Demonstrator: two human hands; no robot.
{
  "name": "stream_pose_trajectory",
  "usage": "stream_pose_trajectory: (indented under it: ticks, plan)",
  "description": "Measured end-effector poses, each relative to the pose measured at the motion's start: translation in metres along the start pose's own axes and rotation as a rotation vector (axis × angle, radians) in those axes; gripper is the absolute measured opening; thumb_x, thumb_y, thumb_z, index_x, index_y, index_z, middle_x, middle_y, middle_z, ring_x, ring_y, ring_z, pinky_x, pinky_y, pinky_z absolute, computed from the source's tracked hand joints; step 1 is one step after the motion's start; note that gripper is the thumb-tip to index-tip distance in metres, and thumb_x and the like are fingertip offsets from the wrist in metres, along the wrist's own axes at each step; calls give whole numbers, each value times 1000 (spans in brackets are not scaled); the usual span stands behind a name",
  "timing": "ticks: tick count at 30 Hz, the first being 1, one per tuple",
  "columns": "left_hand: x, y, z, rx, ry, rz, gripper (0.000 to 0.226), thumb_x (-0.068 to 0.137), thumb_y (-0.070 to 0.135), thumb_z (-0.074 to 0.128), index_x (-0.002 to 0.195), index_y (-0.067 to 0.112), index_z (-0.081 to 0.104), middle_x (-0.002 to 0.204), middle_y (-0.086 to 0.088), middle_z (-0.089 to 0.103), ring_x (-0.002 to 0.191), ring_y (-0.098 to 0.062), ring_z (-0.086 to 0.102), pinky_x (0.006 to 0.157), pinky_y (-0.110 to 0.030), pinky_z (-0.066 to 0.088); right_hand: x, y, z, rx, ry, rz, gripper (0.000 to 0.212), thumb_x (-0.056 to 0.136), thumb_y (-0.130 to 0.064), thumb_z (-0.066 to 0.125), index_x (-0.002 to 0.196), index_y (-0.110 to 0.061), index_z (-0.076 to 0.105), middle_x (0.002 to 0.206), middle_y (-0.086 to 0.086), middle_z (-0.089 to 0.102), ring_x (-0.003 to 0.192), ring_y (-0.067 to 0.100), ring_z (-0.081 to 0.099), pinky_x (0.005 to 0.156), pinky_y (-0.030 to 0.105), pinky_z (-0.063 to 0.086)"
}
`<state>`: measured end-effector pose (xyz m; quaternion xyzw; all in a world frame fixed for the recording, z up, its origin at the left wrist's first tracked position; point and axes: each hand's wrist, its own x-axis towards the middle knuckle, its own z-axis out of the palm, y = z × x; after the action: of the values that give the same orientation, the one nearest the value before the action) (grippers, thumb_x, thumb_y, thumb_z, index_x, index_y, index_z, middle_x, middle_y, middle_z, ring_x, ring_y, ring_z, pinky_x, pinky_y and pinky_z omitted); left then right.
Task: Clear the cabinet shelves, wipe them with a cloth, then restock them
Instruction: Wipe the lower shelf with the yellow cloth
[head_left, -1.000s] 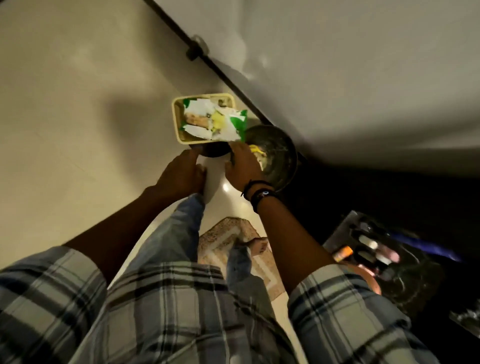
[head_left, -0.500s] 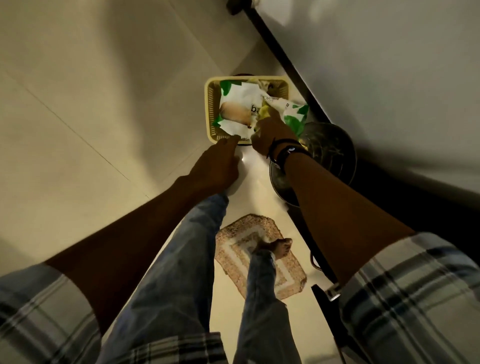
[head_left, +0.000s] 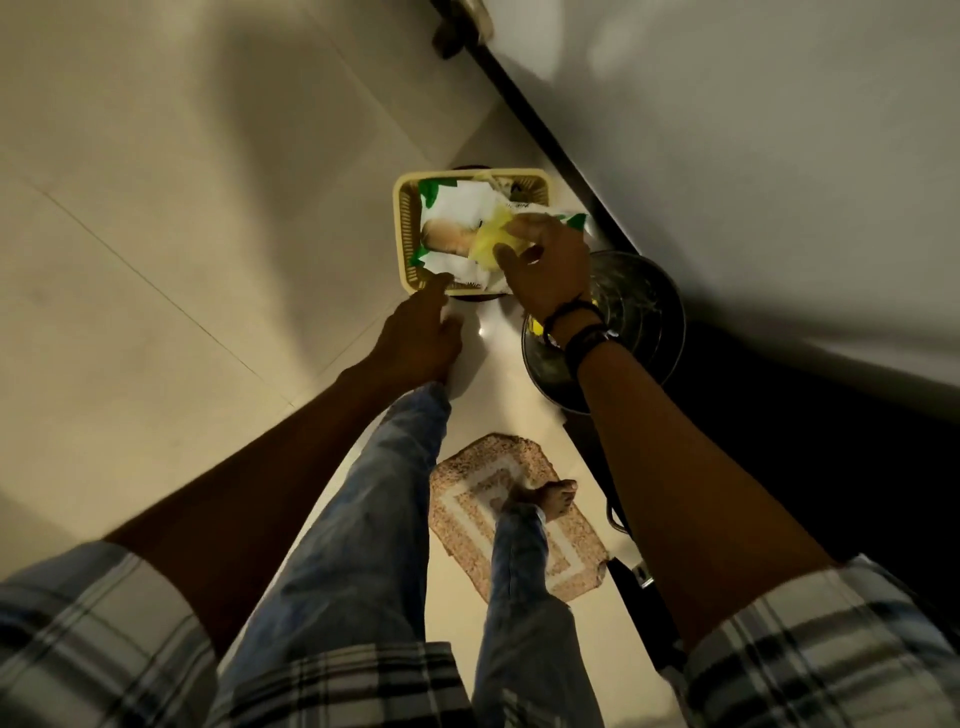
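Pale floor tiles (head_left: 156, 312) hold what looks cleared from the cabinet. The left hand (head_left: 421, 338), forefinger out and the rest loose, touches the basket (head_left: 402, 228) at its near rim, likely to steady it. The right hand (head_left: 550, 270) pinches a yellow wad (head_left: 491, 241), perhaps the cloth, above the packets (head_left: 457, 208) and beside the steel pot (head_left: 644, 317). Half a second earlier it lay knuckles-up on them.

plaid sleeves (head_left: 78, 639), blue jeans (head_left: 363, 519), black wristbands (head_left: 584, 330)

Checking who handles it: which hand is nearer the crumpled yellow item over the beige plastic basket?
Right. The right hand pinches the crumpled yellow item; the left hand sits lower left of it, at the beige plastic basket's near corner.
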<state>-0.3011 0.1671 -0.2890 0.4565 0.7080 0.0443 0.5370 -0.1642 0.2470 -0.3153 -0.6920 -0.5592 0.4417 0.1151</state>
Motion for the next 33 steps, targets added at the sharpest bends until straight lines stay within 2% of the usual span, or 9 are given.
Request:
stream_pose_trajectory:
  ticks: [6,10,17,20,22,24,27,30,33]
  plan:
    - [-39,32,-14,-234,104,39,53,88,29,55,136,12,41,132,-10,54,118,-24,54,99,-38,47,-56,-20,-45,403,-22,154,20,81,-2,69,100,0,72,108,16,70,105,24,65,98,37,51]
    - [-89,66,-17,-387,132,50,44,87,19,64,128,10,52,121,-7,60,108,-18,58,85,-27,52,-120,-32,-88,650,17,241,22,83,0,66,104,5,68,102,16,69,87,17,66,82,25,56]
    - [-224,128,24,-687,108,146,14,83,4,66,97,7,63,80,-6,68,72,-14,68,77,-35,56,-256,-34,-173,801,49,164,30,83,8,64,113,6,63,100,13,69,75,10,65,62,19,57]
    - [-275,146,55,-811,61,165,22,87,6,60,108,-2,59,84,-8,66,76,-15,68,80,-36,57,-307,-15,-202,821,38,99,44,80,12,65,122,4,55,73,-11,67,70,4,64,68,29,59]
    - [-304,154,76,-865,-10,163,20,90,12,57,107,2,59,92,-11,67,88,-26,67,85,-43,57,-336,3,-218,747,79,47,53,77,12,68,126,1,52,57,-17,58,61,-6,59,69,22,56]
    - [-328,160,96,-841,-75,214,14,90,14,58,102,7,61,93,-8,69,90,-27,68,82,-41,58,-363,20,-232,688,108,32,58,76,8,71,129,-3,50,70,-11,60,65,-6,60,67,16,55]
    - [-354,164,129,-695,-64,330,25,84,-2,62,109,1,60,97,-13,69,88,-25,69,75,-34,59,-401,49,-249,697,93,32,53,78,3,72,127,-7,53,104,16,66,89,18,65,73,30,59]
    - [-367,166,157,-546,-36,403,28,78,-9,65,98,10,65,96,-15,67,94,-32,67,80,-41,58,-429,81,-261,727,70,-17,40,82,7,64,120,-5,60,111,17,64,92,21,63,67,23,58]
    - [-375,172,181,-426,-46,486,26,76,-1,70,90,21,69,96,-11,70,94,-27,68,83,-42,57,-450,112,-267,700,122,-57,30,82,0,63,111,-7,68,108,11,70,96,25,68,82,37,58]
